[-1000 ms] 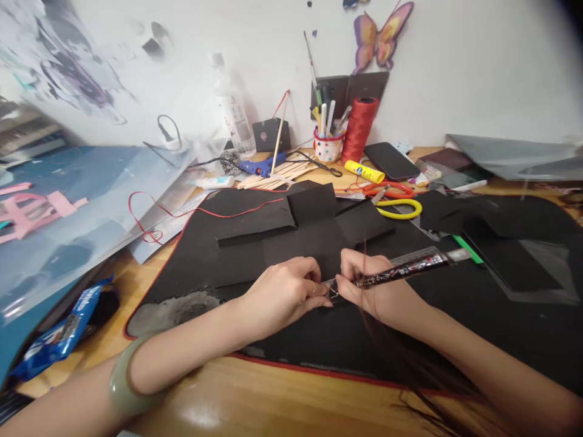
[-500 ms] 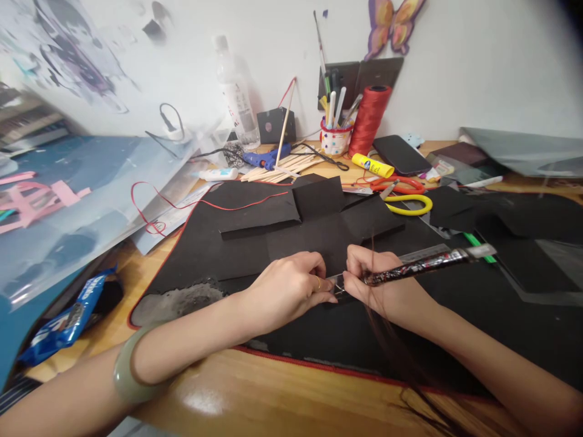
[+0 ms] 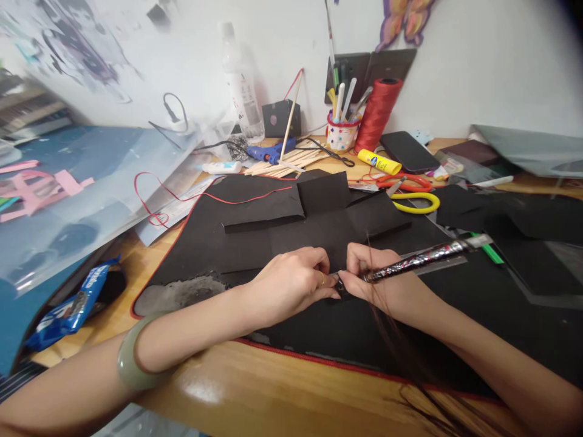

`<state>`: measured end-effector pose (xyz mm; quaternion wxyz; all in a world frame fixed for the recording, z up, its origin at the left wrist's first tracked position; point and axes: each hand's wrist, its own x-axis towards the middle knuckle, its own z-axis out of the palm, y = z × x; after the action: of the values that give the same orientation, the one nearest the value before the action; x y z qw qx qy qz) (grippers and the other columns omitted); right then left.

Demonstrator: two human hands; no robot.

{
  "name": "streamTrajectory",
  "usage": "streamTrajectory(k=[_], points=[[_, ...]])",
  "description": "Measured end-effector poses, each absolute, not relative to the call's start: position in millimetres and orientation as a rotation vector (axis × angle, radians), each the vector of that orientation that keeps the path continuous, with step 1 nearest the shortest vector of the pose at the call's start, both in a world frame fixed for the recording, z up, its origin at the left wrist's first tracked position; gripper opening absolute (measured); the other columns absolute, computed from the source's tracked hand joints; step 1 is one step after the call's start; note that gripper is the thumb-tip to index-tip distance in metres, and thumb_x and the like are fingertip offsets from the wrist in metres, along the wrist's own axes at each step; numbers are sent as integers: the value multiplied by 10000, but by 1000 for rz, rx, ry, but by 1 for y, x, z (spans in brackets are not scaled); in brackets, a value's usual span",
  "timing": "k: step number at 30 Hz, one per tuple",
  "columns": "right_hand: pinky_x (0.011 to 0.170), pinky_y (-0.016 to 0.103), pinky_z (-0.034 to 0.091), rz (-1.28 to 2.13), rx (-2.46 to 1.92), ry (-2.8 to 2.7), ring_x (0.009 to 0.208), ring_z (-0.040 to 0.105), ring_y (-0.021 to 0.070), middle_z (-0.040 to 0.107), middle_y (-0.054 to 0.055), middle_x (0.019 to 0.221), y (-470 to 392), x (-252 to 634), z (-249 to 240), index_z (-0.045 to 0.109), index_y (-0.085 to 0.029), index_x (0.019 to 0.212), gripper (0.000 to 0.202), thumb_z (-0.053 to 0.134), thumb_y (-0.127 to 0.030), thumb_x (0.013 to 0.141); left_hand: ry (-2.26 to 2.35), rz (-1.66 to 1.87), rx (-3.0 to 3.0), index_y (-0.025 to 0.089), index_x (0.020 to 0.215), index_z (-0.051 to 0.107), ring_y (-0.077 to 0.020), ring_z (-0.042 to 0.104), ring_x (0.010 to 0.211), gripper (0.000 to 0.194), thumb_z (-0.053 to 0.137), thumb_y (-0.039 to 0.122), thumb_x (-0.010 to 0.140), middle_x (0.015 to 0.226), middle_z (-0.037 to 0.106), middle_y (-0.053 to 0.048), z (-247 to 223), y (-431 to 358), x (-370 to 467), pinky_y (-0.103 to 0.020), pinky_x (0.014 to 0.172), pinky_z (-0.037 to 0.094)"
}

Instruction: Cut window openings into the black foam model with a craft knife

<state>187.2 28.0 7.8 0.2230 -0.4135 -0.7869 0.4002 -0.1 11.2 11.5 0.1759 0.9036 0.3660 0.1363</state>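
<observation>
A black folded paper piece (image 3: 314,224) with raised flaps lies on the black mat (image 3: 182,249). At its near edge, my left hand (image 3: 291,282) has its fingers pinched together; what lies between them is too small to tell. A green bangle (image 3: 132,358) circles the left wrist. My right hand (image 3: 382,279) is closed, its thumb and fingertips almost touching the left fingertips. From it a dark patterned craft knife or pen-like tool (image 3: 419,258) slants up to the right. A clear ruler (image 3: 449,264) lies partly behind the tool and hand.
Yellow-and-red-handled scissors (image 3: 416,203), a glue stick (image 3: 379,162), a phone (image 3: 409,152), a red thread spool (image 3: 379,115) and a pen cup (image 3: 342,133) stand or lie behind. A blue glue gun (image 3: 268,152) and wooden sticks are at the back. A blue snack packet (image 3: 77,306) lies left.
The view has shifted slightly, so most things appear lower right or higher. The hands have drawn closer together at the fingertips, covering the small clear piece between them.
</observation>
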Motion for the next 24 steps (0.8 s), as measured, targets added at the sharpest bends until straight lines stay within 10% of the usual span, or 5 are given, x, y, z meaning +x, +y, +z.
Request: streamTrajectory(k=[24], points=[[455, 226, 245, 1193, -1212, -1890, 496, 289, 74, 335, -56, 553, 32, 200, 2, 315, -204, 590, 234, 502, -157, 722, 1040, 388, 2553, 187, 869, 678, -97, 488, 672, 247, 478, 332, 863, 832, 533, -32, 11, 10, 0, -200, 569, 368]])
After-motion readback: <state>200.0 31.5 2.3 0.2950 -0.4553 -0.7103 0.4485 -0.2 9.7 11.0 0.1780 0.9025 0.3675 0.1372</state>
